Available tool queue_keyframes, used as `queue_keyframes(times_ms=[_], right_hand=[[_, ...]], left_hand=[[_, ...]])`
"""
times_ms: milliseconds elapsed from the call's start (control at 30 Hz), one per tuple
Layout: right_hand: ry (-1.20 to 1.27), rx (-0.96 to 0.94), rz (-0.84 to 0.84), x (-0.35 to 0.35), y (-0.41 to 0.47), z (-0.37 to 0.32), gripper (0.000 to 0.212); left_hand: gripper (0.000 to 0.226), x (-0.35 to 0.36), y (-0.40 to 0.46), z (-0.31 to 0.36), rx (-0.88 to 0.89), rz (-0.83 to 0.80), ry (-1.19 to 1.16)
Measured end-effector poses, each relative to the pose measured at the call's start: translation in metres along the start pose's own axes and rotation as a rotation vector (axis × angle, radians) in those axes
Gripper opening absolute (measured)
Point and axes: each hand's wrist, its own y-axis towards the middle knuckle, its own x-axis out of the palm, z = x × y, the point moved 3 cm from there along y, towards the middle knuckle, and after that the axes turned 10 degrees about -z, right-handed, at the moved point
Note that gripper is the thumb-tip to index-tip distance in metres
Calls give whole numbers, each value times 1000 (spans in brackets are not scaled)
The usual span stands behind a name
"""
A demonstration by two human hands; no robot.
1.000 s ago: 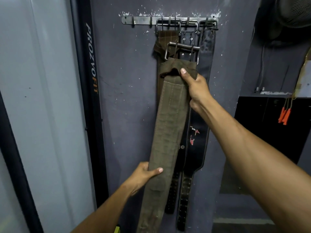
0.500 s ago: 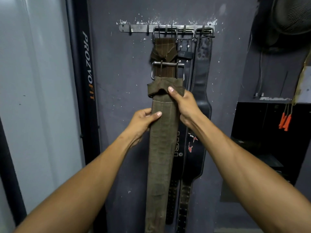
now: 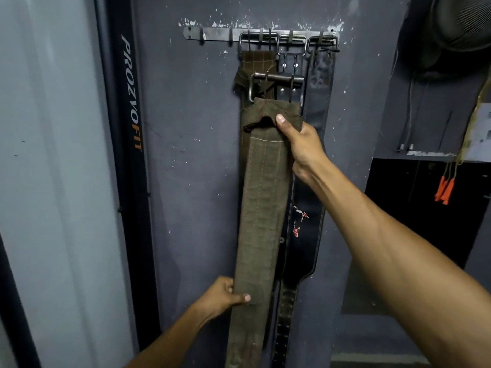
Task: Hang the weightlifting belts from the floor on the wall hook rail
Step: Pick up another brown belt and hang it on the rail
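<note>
a long olive-green canvas weightlifting belt (image 3: pixel 261 208) is being held upright against the grey wall, its steel buckle (image 3: pixel 276 85) just below the metal hook rail (image 3: pixel 260 38) (not hooked). its top is being pinched by the right hand (image 3: pixel 303 144), its lower edge gripped by the left hand (image 3: pixel 224 293), beside a hanging black leather belt (image 3: pixel 305 229).

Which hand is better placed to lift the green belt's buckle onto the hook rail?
The right hand, probably. It grips the olive belt at its top, just under the buckle and close below the hook rail. The left hand holds the belt far lower down.
</note>
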Motion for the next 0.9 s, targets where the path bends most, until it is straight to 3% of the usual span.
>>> queue_keyframes(times_ms=[133, 333, 400, 567, 667, 900], right_hand=[[5, 0, -6, -3, 0, 2, 13], [-14, 12, -38, -2, -2, 23, 32], [-10, 42, -75, 0, -7, 32, 36], [63, 42, -19, 3, -25, 44, 38], [-100, 82, -36, -4, -62, 66, 36], [-236, 515, -199, -32, -189, 203, 43]], left_hand=[[25, -21, 3, 74, 133, 47, 40], [31, -34, 1, 239, 580, 19, -220], [29, -38, 1, 276, 656, 31, -271], [28, -41, 14, 290, 693, 189, -195], [34, -40, 15, 284, 688, 220, -226], [35, -47, 13, 306, 728, 273, -300]])
